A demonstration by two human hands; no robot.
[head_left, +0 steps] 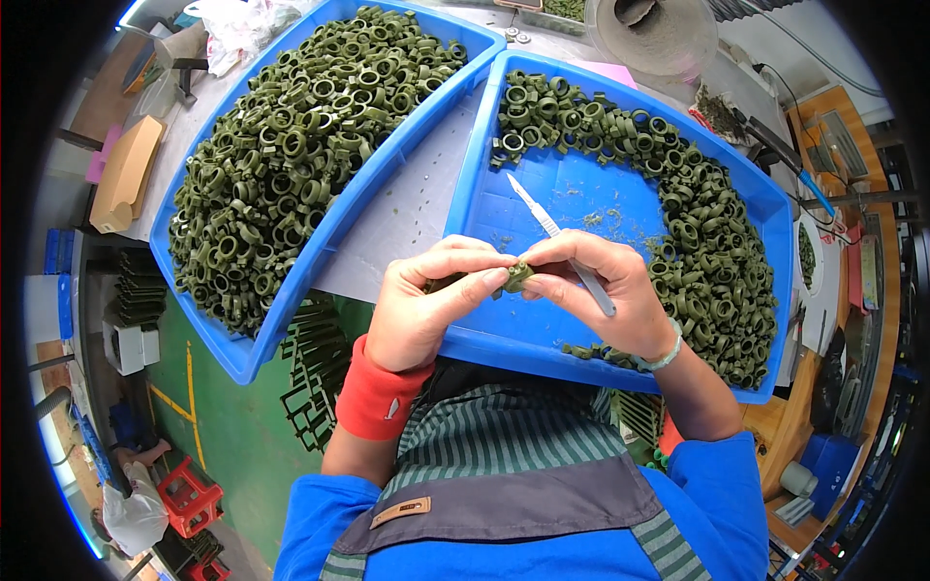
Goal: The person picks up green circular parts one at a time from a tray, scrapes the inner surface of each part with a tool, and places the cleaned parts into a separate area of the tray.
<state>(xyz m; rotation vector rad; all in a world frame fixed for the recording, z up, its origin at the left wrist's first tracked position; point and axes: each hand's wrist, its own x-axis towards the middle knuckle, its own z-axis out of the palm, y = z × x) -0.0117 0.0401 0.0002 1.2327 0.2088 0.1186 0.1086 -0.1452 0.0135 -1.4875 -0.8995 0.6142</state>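
Note:
My left hand [431,295], with a red wristband below it, pinches a small olive-green ring-shaped part [516,277] between thumb and fingers. My right hand [610,290] meets it there, thumb and forefinger closed on the same part. A scalpel [533,205] with a grey handle is also tucked in my right hand; its blade points up and away to the left, clear of the part. The fingers hide much of the ring. Both hands are over the near edge of the right blue tray [494,341].
Inside the right tray, a band of green rings [712,242] curves along the far and right sides, with green shavings [605,218] on its floor. The left blue tray [320,254] is heaped with similar rings [300,136]. A cardboard box [128,174] and red stool [189,496] are at left.

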